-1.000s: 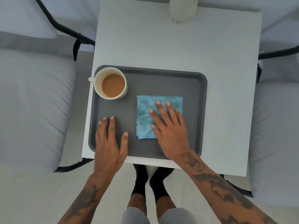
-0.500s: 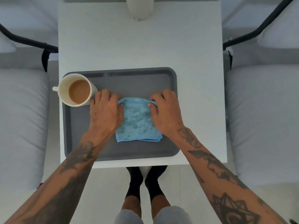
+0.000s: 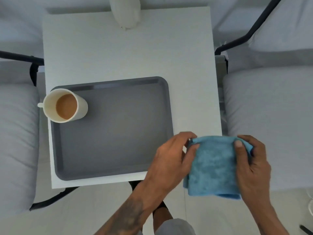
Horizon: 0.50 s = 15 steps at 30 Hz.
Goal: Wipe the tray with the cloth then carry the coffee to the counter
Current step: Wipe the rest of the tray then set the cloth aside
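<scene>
A grey tray lies on the near left part of a white table. A cream mug of coffee stands in the tray's far left corner, handle pointing left. The blue cloth hangs folded in the air off the table's near right corner, clear of the tray. My left hand pinches its upper left corner and my right hand grips its upper right edge. The rest of the tray surface is bare.
Grey cushioned seats with black frames flank the table on the left and right. A white object stands at the table's far edge. My legs and dark socks show below the table.
Both hands lifted the cloth off the tray and carried it to the right, past the table's near right corner. The mug stayed in place.
</scene>
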Motion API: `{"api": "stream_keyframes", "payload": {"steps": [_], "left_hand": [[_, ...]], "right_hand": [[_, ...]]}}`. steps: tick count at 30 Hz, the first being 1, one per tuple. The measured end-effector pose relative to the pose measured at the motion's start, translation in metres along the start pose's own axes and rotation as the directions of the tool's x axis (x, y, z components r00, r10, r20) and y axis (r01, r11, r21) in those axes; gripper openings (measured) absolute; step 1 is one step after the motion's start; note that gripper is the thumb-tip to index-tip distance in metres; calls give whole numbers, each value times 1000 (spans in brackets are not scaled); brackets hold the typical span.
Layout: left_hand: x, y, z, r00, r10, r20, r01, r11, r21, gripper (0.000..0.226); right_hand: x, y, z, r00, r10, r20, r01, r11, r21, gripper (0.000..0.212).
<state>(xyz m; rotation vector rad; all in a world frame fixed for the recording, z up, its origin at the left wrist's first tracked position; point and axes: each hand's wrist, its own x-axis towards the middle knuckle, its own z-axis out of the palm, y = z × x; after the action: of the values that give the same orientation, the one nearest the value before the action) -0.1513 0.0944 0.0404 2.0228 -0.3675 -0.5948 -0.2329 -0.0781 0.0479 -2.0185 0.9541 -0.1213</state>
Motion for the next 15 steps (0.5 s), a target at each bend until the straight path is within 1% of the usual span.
{"api": "stream_keyframes", "payload": {"steps": [2, 5, 6, 8, 10, 11, 12, 13, 14, 15], "left_hand": [[23, -13, 14, 999, -20, -35, 24, 994, 110, 21], [42, -24, 14, 993, 14, -120, 20, 961, 275, 26], [41, -25, 6, 986, 38, -161, 11, 955, 296, 26], [29, -29, -21, 960, 87, -267, -9, 959, 282, 22], [7, -38, -65, 901, 126, -414, -28, 972, 235, 15], [-6, -45, -94, 861, 136, -490, -19, 971, 237, 13], [-19, -55, -126, 820, 146, -553, 6, 965, 264, 12], [-30, -65, -158, 790, 154, -593, 46, 951, 307, 15], [-38, -76, -189, 783, 146, -605, 101, 929, 355, 23], [-42, -87, -217, 805, 120, -580, 157, 901, 404, 35]], "right_hand": [[20, 15, 15, 1000, 10, 12, -9, 1000, -27, 15], [52, 32, 44, 999, -15, 33, 19, 991, -131, 23], [60, 33, 52, 999, -14, 43, 21, 985, -174, 28], [66, 31, 61, 999, -25, 41, 36, 956, -292, 40], [59, 15, 62, 987, -162, -3, 147, 902, -406, 48], [53, 0, 65, 972, -236, -8, 214, 896, -390, 50], [45, -18, 71, 960, -281, 18, 272, 907, -321, 49], [38, -38, 82, 945, -315, 89, 327, 921, -212, 49], [31, -60, 98, 918, -344, 197, 368, 925, -98, 49], [24, -80, 118, 872, -372, 317, 394, 919, -5, 52]]}}
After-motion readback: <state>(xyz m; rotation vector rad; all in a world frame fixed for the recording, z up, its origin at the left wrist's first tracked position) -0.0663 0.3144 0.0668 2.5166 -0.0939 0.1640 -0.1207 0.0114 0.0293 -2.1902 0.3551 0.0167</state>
